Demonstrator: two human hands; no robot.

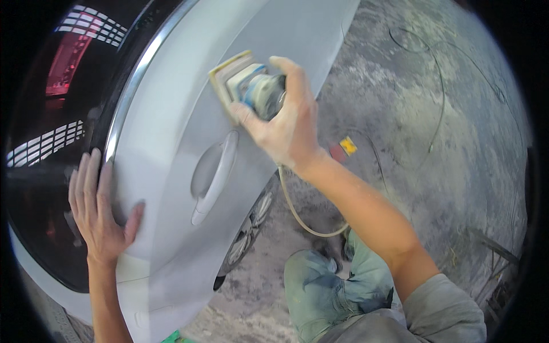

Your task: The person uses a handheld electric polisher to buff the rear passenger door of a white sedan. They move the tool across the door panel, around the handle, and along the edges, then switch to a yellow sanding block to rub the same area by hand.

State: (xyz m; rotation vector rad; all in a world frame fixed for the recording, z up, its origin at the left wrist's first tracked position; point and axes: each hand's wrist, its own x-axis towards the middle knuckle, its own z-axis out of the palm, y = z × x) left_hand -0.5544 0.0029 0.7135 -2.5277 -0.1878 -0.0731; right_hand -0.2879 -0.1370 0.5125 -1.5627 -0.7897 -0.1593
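Observation:
My right hand grips a pneumatic sander by its rounded body. Its rectangular sanding pad lies against the pale grey car door, just beyond the door handle. The sander and fingertips are slightly blurred. From beneath the wrist, a pale air hose loops down towards my legs. My left hand rests with fingers spread at the base of the dark side window; its thumb reaches onto the painted panel. It holds nothing.
A wheel shows beneath the door. Thin cables lie across the dusty concrete floor, near a small yellow and red item. A dark metal frame stands at the right. My bent knees are close to the car.

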